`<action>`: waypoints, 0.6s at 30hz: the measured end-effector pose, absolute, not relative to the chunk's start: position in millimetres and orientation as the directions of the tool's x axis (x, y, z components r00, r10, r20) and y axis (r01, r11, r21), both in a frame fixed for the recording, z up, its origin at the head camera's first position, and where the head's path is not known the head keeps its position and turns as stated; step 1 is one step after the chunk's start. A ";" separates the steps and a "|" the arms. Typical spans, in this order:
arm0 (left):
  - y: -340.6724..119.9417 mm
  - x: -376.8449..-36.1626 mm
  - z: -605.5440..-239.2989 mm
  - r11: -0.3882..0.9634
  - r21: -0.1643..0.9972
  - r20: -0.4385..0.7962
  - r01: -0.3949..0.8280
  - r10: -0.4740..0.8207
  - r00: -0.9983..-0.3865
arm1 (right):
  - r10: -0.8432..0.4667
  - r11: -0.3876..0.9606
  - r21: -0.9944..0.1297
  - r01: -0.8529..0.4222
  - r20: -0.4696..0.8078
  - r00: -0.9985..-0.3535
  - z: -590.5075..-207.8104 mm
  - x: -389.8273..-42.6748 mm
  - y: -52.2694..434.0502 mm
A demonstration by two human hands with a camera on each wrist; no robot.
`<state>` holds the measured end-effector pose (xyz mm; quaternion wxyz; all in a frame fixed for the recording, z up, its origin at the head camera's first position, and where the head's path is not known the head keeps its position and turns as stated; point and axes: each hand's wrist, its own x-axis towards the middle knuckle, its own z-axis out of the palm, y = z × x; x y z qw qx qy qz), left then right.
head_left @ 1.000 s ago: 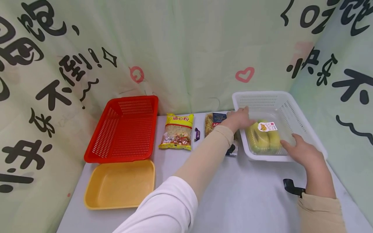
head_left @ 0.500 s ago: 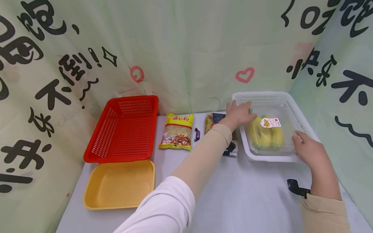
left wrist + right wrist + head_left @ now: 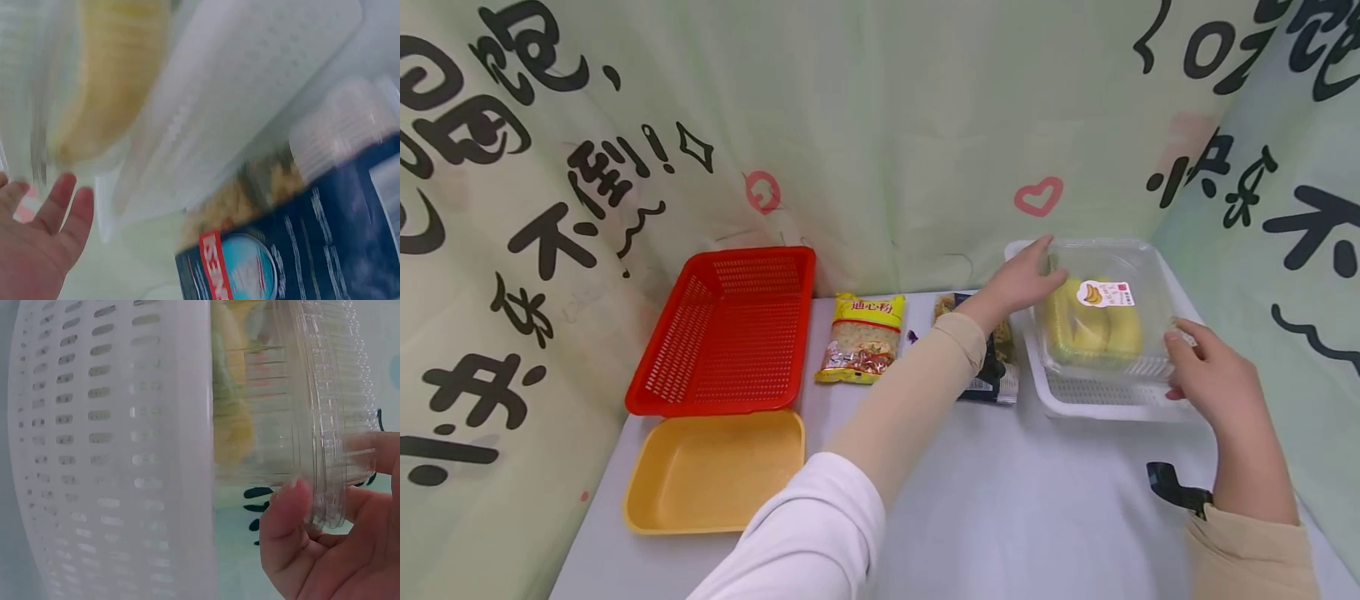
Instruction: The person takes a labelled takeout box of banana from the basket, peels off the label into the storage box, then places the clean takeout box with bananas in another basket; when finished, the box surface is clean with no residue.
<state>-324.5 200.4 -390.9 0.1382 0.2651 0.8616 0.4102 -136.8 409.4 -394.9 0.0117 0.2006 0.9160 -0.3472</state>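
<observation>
The bench [image 3: 1060, 517] is a flat, smooth, pale grey-white surface. Pale green fabric printed with black characters and pink hearts hangs behind it and on both sides.

A clear, ribbed plastic clamshell box [image 3: 1101, 308] holding yellow bananas [image 3: 1093, 327] is held above the white perforated basket [image 3: 1097, 398], which stands at the right rear of the bench. A white and pink label with a banana picture sits on the lid.

Left hand [image 3: 1022, 279]: at the box's left edge, fingers extended along its side. The left wrist view is blurred, so whether the fingers curl onto the box cannot be told. That view shows fingers [image 3: 59, 200] reaching toward the box.

Right hand [image 3: 1206, 379]: the grip is closed on the box's right rim. In the right wrist view the thumb [image 3: 287, 519] and fingers pinch the stacked clear rim edges, with the basket's slotted wall [image 3: 119, 450] just beside.

Other items:
- Red perforated rectangular basket [image 3: 730, 333], at the left rear, tilted up at the back.
- Smooth yellow shallow tray [image 3: 715, 471], directly in front of the red basket.
- Yellow glossy pasta bag [image 3: 862, 337], centre rear.
- Dark blue pasta packet [image 3: 992, 371], between the bag and the white basket, partly hidden by the left forearm.
- Small purple wrapped sweet [image 3: 912, 337], between bag and packet.
</observation>
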 end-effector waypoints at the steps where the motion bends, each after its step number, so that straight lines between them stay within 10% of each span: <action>1: 197.9 -324.5 -390.8 0.511 0.790 -0.015 0.340 0.570 -0.822 | 0.363 0.665 -0.644 0.378 -0.164 -0.917 -393.3 -136.3 408.4; 18: 164.4 -322.3 -374.4 0.435 0.829 0.088 0.352 0.521 -0.849 | 0.355 0.607 -0.725 0.325 -0.118 -0.927 -375.0 -132.7 381.9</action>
